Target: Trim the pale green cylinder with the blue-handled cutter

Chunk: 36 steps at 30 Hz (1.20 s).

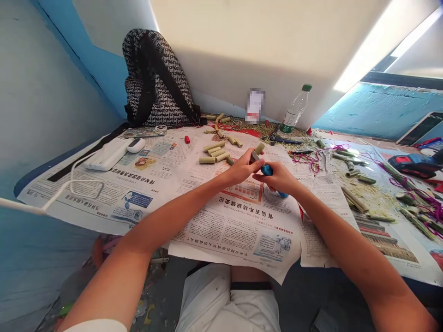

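My left hand is closed round a short, pale green piece of plant stem, which looks like bamboo and points up and away from me. In my right hand is a blue-handled knife. Its grey blade lies against the stem, close to my left fingers. Both hands are together above the newspaper. Several cut stem pieces lie just beyond and left of my left hand. Under my right hand a blue, rounded part shows; I cannot tell whether it belongs to the knife.
A patterned backpack leans on the wall. A white power bank or box with a cable lies left, near a red cap-like bit. Behind stands a plastic bottle. Stems, shavings, purple string and a blue power tool fill the right.
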Each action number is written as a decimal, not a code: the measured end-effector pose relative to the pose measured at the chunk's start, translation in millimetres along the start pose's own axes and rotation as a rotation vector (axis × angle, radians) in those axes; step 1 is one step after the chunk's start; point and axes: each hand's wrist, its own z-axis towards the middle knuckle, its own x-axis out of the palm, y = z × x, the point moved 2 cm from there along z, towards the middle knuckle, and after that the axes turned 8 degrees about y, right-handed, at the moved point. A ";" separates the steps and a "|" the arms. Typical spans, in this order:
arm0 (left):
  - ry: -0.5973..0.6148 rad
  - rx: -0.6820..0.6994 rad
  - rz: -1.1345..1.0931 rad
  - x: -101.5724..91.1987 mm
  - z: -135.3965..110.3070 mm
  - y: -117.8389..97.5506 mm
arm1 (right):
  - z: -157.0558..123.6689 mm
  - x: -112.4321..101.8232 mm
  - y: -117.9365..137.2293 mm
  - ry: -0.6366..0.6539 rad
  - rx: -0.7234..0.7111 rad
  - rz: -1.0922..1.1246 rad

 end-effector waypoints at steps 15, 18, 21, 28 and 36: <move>0.061 0.056 0.061 -2.3 0.5 3.5 | -2.5 -5.0 1.7 0.105 -0.026 0.082; 0.069 0.064 0.083 -3.8 0.9 2.3 | -3.0 -5.6 1.1 0.115 -0.046 0.078; 0.080 0.081 0.088 -4.4 0.5 -1.0 | -3.8 -5.9 -0.5 0.107 -0.057 0.072; 0.087 0.099 0.102 -2.6 -1.9 -2.5 | -3.3 -3.5 -2.3 0.105 -0.066 0.088; 0.096 0.104 0.120 -0.6 -6.2 -5.5 | -6.2 0.5 2.3 0.120 -0.058 0.103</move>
